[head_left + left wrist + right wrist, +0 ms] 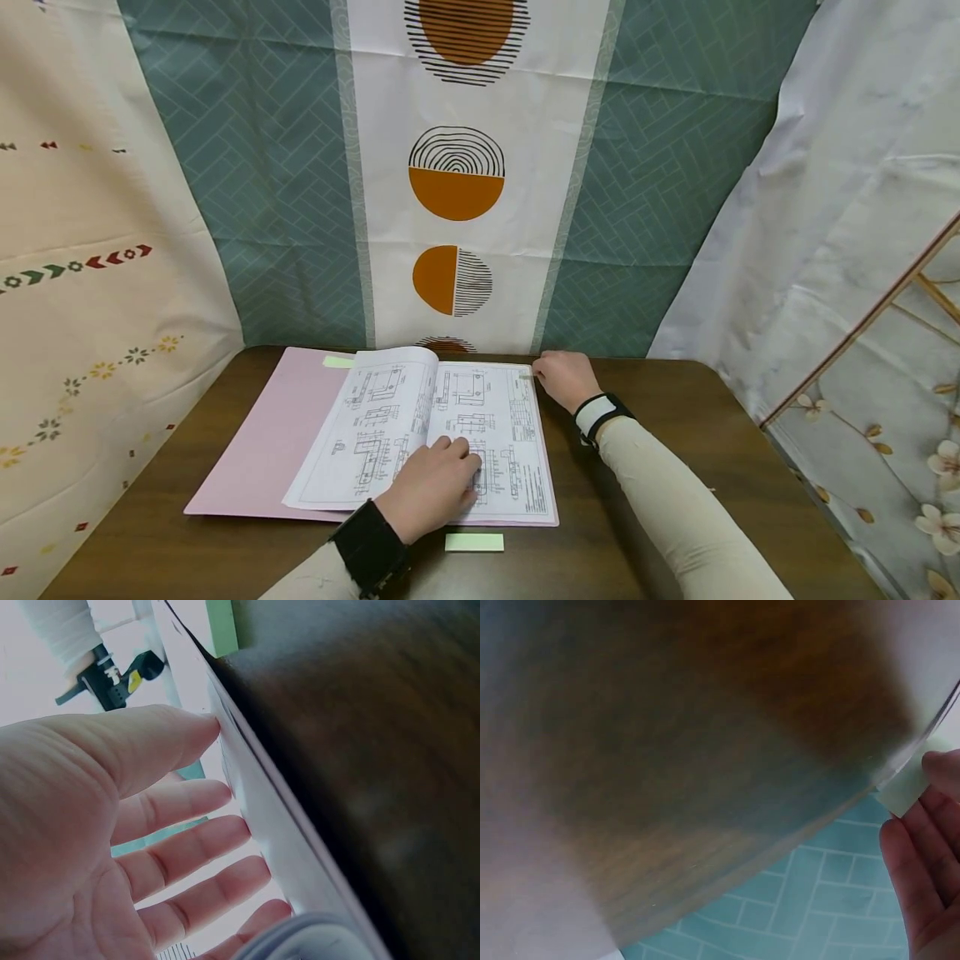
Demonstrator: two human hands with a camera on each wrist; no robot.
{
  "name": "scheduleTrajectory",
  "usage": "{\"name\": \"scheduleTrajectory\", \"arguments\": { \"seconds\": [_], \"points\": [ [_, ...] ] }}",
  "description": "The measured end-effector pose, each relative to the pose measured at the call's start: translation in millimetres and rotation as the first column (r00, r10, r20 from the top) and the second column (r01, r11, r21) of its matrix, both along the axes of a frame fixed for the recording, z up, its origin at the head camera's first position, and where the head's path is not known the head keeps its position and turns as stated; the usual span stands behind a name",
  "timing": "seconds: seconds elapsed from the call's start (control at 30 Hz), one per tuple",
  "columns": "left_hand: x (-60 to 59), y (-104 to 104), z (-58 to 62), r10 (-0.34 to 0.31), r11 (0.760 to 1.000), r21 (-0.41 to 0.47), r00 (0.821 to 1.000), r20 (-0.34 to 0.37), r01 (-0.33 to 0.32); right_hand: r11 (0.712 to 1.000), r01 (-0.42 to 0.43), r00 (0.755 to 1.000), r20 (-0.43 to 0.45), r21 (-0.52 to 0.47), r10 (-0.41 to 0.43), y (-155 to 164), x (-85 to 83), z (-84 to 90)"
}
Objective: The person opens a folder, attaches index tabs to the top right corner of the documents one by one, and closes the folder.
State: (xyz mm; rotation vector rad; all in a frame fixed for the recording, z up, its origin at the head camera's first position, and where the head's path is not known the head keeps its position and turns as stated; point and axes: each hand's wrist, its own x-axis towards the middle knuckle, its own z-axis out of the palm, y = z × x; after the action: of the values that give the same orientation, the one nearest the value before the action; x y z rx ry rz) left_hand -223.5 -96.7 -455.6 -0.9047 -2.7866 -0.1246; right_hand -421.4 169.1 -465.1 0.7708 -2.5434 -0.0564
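Note:
A pink folder [258,450] lies spread on the table, holding a stack of white sheets with technical drawings [495,400]. One sheet is turned over to the left and bows up near the spine. My left hand [435,482] rests on the lower part of the right page, fingertips [238,825] touching the paper. At that page's top right corner, my right hand [566,379] pinches a pale green sticky note [909,784] between thumb and fingers. The note sits against the page's edge.
A green sticky-note pad [474,542] lies on the brown table [660,417] just below the folder. Another green tab [338,362] shows at the folder's top left. Patterned cloth [465,108] hangs behind the table and on both sides.

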Motion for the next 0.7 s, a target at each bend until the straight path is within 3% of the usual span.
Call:
{"name": "scheduleTrajectory", "arguments": {
  "seconds": [0.43, 0.7],
  "points": [
    [0.8, 1.7, -0.5, 0.011, 1.000, -0.008, 1.000, 0.007, -0.011, 0.997, 0.009, 0.997, 0.080, 0.071, -0.015, 3.0, 4.5, 4.1],
    [0.9, 1.9, -1.4, 0.011, 1.000, -0.013, 1.000, -0.003, -0.011, 0.996, -0.007, 0.998, 0.070, 0.091, 0.001, 4.8, 2.4, 0.0]
  ]
}}
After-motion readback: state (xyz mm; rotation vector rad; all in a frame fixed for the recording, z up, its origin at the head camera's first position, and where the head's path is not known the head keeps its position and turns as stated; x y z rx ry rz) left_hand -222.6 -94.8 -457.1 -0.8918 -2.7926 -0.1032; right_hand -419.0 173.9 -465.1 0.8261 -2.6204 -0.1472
